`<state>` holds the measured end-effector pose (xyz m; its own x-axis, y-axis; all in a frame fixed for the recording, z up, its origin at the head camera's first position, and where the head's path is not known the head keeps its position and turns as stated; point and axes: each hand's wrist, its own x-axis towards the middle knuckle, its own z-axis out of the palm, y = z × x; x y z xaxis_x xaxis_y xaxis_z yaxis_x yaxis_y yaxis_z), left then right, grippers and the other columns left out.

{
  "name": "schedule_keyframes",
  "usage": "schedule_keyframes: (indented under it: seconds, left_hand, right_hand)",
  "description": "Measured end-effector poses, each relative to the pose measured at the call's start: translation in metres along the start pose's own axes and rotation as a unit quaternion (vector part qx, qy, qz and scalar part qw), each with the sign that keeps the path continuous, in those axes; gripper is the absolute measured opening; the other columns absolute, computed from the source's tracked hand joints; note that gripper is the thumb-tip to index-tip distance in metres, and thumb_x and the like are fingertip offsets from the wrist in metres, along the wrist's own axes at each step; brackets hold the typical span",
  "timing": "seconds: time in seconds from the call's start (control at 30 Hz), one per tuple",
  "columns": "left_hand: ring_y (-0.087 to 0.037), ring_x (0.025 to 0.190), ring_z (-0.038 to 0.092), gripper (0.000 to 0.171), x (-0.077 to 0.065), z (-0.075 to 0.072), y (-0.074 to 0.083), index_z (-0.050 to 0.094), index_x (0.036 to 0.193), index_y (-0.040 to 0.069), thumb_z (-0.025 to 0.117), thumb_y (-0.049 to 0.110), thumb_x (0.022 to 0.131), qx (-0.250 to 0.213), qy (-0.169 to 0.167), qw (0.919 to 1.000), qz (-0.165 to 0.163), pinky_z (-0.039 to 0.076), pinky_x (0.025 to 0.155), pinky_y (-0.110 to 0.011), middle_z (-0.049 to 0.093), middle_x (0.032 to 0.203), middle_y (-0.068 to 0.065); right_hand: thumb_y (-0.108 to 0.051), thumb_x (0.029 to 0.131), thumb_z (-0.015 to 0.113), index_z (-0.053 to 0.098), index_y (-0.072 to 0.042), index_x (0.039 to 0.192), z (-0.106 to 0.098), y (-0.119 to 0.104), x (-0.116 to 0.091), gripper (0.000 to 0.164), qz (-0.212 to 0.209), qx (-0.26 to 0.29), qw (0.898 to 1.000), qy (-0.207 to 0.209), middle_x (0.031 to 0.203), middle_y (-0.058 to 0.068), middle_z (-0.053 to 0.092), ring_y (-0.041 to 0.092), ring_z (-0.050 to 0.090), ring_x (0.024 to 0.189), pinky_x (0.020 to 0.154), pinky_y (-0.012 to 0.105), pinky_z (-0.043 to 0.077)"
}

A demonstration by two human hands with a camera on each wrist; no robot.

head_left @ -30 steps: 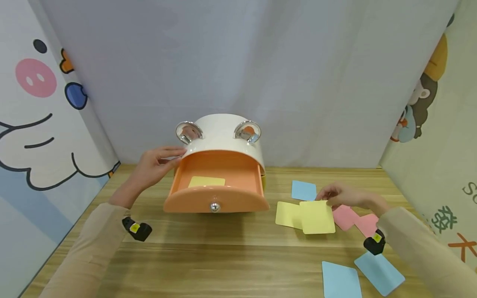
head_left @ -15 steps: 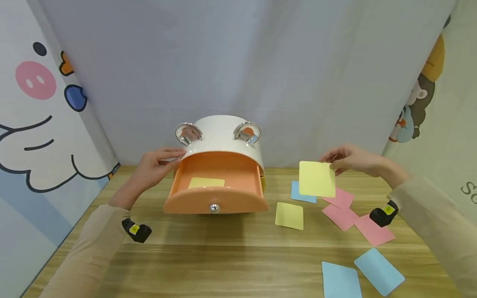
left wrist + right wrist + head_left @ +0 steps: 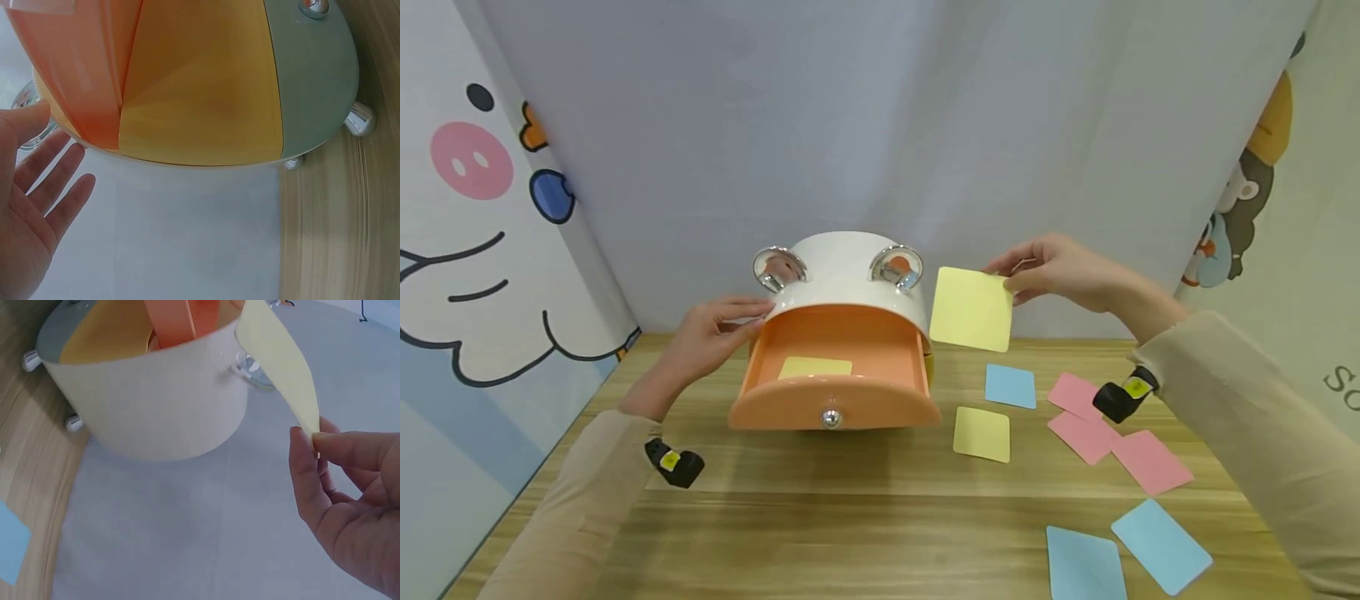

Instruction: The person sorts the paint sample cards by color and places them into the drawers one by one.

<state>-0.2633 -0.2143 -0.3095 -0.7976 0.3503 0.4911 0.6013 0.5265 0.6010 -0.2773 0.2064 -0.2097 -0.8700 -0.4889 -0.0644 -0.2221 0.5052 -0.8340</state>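
A white rounded drawer box [image 3: 850, 262] with two shiny ear-like rings stands on the table, its orange drawer [image 3: 835, 404] pulled out. Inside the drawer lies a yellow paper note [image 3: 815, 367]. My left hand [image 3: 711, 337] rests against the box's upper left edge; its fingers [image 3: 59, 181] are spread, only loosely bent, and hold nothing. Between thumb and fingers my right hand [image 3: 1063, 271] pinches a second yellow note [image 3: 972, 308] by its edge, raised just right of the box. The right wrist view shows this note [image 3: 278, 362] slightly curved.
On the table right of the box lie a yellow note [image 3: 982, 434], a blue note [image 3: 1011, 386] and several overlapping pink notes [image 3: 1152, 462]. Two more blue notes, one of them a blue sheet [image 3: 1162, 547], lie near the front. A grey curtain [image 3: 1037, 150] hangs behind.
My right hand has lifted the yellow note off the table, then carried it up and left toward the box. The left hand and the drawer stay where they were.
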Motion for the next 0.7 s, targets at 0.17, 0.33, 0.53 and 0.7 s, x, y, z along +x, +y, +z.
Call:
schedule_keyframes:
  seconds: [0.17,0.33,0.53,0.7]
  left_hand:
    - [-0.031,0.105,0.055,0.027,0.0,0.0,0.001,0.063,0.113,-0.002,0.059,0.004,0.088,-0.002,0.0,1.0,0.002,0.055,0.075,-0.036,0.059,0.116,-0.018]
    - [-0.03,0.105,0.055,0.026,0.0,0.0,0.001,0.063,0.113,-0.002,0.059,0.003,0.087,-0.004,0.001,1.0,0.004,0.055,0.074,-0.034,0.059,0.116,-0.018]
    - [-0.03,0.105,0.056,0.027,0.0,0.001,0.001,0.063,0.113,-0.002,0.059,0.003,0.087,-0.008,0.003,0.9999,0.011,0.055,0.074,-0.034,0.06,0.115,-0.018]
    - [-0.03,0.105,0.056,0.027,0.0,0.0,0.001,0.063,0.113,-0.001,0.059,0.003,0.087,-0.01,0.002,0.9999,0.009,0.055,0.074,-0.035,0.06,0.115,-0.017]
  right_hand:
    - [0.003,0.087,0.05,0.056,0.007,0.118,0.022,-0.019,0.016,0.032,-0.011,0.006,1.0,-0.009,0.112,0.016,0.059,0.019,0.06,0.088,0.08,0.034,0.054]
    - [0.004,0.087,0.049,0.057,0.006,0.117,0.046,-0.032,0.025,0.031,-0.025,0.016,0.999,-0.02,0.11,0.016,0.06,0.019,0.06,0.086,0.078,0.034,0.054]
    - [0.005,0.088,0.05,0.059,0.005,0.115,0.071,-0.042,0.028,0.028,-0.039,0.012,0.999,-0.028,0.106,0.016,0.059,0.019,0.059,0.085,0.076,0.034,0.055]
    - [0.006,0.087,0.05,0.061,0.003,0.113,0.088,-0.044,0.031,0.028,-0.053,-0.001,0.998,-0.031,0.094,0.013,0.06,0.018,0.057,0.077,0.077,0.036,0.055]
